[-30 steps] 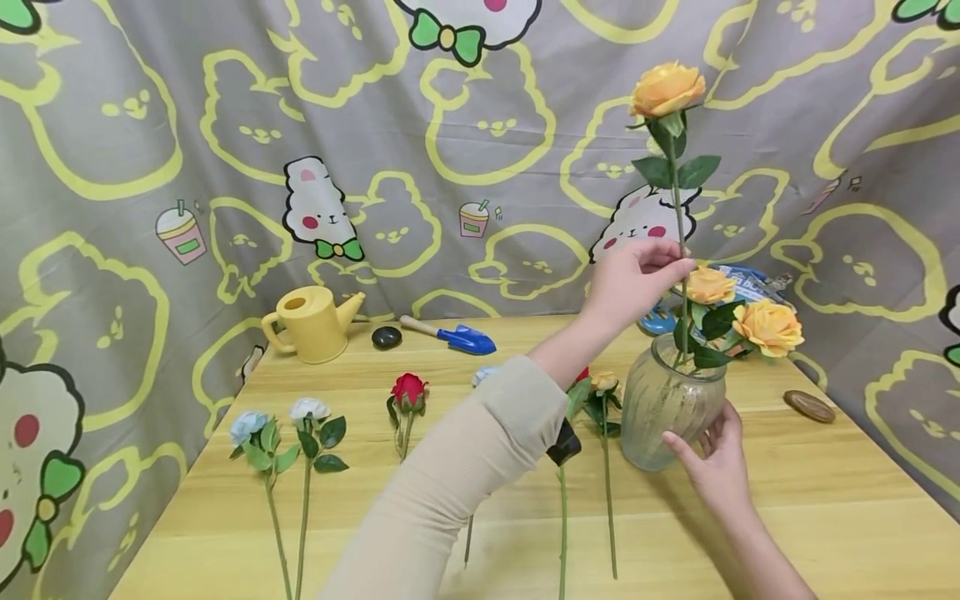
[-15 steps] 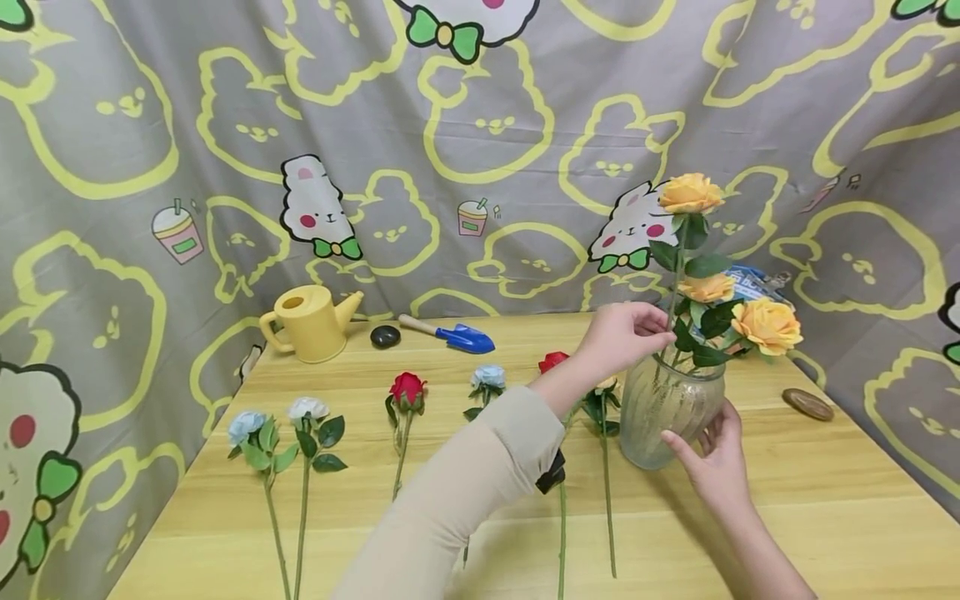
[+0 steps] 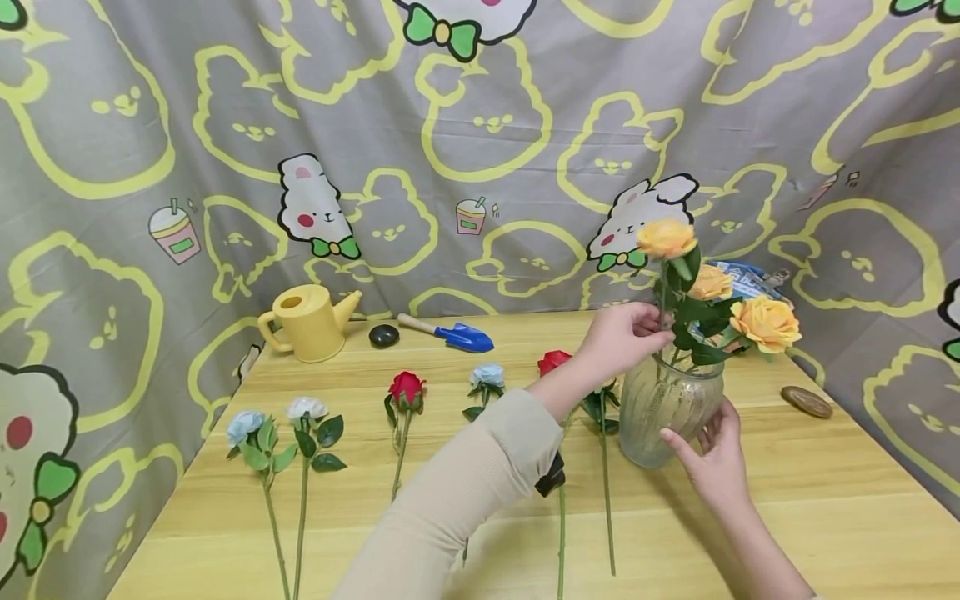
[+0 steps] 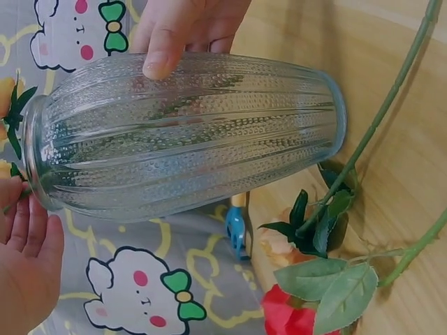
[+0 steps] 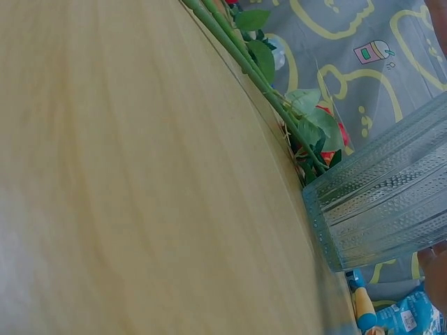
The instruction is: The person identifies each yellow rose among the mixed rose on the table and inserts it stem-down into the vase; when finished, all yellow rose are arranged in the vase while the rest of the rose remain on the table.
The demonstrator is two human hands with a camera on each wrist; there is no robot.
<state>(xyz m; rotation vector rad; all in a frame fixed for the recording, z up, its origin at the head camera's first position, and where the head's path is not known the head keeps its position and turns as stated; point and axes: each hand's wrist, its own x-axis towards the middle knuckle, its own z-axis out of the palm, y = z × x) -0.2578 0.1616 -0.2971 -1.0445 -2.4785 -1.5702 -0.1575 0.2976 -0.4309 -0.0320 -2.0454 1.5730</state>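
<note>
A ribbed clear glass vase [image 3: 667,417] stands upright on the right of the table, also seen sideways in the left wrist view, vase [image 4: 188,132]. My right hand [image 3: 716,458] grips its lower right side, thumb in front and fingers behind. At the vase's mouth my left hand [image 3: 626,337] pinches the stem of a yellow-orange rose [image 3: 666,239], whose lower stem is inside the glass. Two more yellow-orange roses, one a front rose [image 3: 767,323] leaning right over the rim, stand in the vase. The left fingertips are right at the rim.
Loose roses lie across the table: a blue rose [image 3: 246,427], a white rose [image 3: 307,408], a red rose [image 3: 407,389] and others partly behind the left arm. At the back are a yellow watering can [image 3: 309,323], black stone [image 3: 384,335] and blue trowel [image 3: 465,337]. A brown stone [image 3: 807,402] lies right.
My left hand has come down to the vase's mouth, lowering the rose's stem into it. The bloom has sunk and now tilts left. My right hand has stayed on the vase.
</note>
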